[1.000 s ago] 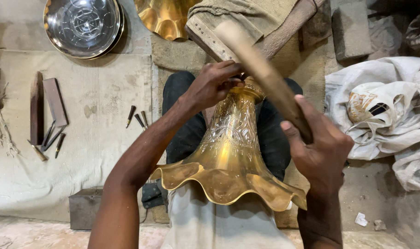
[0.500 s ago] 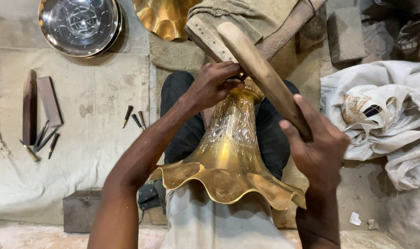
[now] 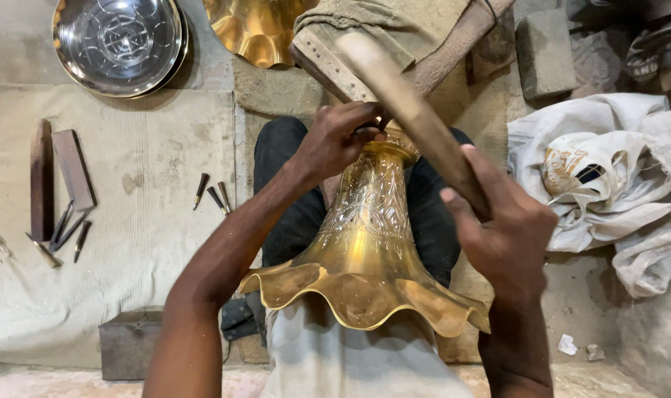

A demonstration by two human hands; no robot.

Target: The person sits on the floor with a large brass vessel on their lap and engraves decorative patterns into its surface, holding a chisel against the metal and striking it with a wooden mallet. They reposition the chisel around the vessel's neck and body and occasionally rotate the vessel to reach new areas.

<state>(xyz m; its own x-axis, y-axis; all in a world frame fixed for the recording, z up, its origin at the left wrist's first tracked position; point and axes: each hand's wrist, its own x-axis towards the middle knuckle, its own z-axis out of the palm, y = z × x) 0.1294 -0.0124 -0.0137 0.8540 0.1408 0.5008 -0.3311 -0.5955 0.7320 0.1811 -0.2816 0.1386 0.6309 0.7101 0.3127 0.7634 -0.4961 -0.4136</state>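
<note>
Fingers [image 3: 365,118] of left hand [image 3: 335,140] pinch 1 brass vase [image 3: 369,243]; right hand [image 3: 505,236] grips 1 wooden stick [image 3: 413,114].

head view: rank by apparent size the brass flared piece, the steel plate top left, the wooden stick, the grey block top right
1. brass flared piece, though it is nearest the camera
2. steel plate
3. wooden stick, motion-blurred and close to the camera, so its place against the plate is unsure
4. grey block

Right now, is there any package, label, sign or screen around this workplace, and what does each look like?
White sack: crumpled cloth bag on the floor to the right of the brass horn, off-white with a faded brownish and dark printed mark.
Small grey box: low rectangular metal case on the mat at lower left, plain, no label visible.
No signs or screens.
</note>
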